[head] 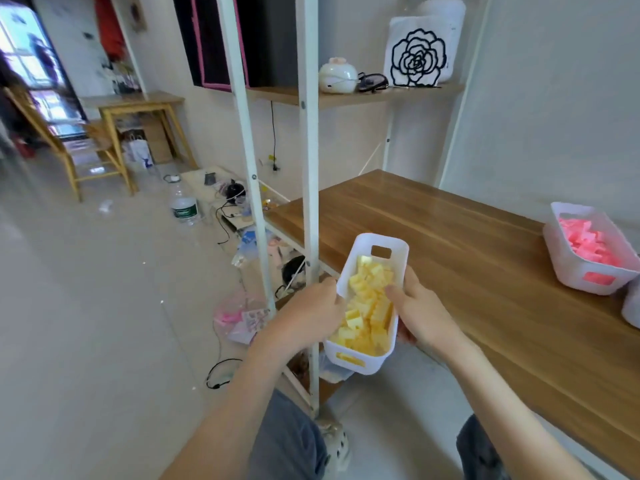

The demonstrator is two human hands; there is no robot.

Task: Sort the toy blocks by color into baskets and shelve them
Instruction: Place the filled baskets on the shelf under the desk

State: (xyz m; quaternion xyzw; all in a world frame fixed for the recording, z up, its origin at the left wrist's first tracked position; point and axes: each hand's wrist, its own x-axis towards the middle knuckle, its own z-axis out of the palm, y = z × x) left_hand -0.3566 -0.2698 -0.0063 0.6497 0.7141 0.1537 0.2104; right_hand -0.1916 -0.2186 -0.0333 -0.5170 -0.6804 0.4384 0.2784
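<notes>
A white plastic basket (382,245) full of several yellow toy blocks (369,304) is held in the air at the near left corner of the wooden table (450,244). My left hand (311,315) grips its left long wall. My right hand (420,308) grips the right long wall, thumb over the rim. A second white basket (575,268) holding pink blocks (588,242) stands on the table at the far right. A wooden shelf (346,97) sits above the table.
White metal uprights (310,188) of the shelf frame stand just left of the yellow basket. The upper shelf carries a white pot (337,76) and a rose-patterned cushion (417,58). A water bottle (183,206), cables and clutter lie on the floor at left.
</notes>
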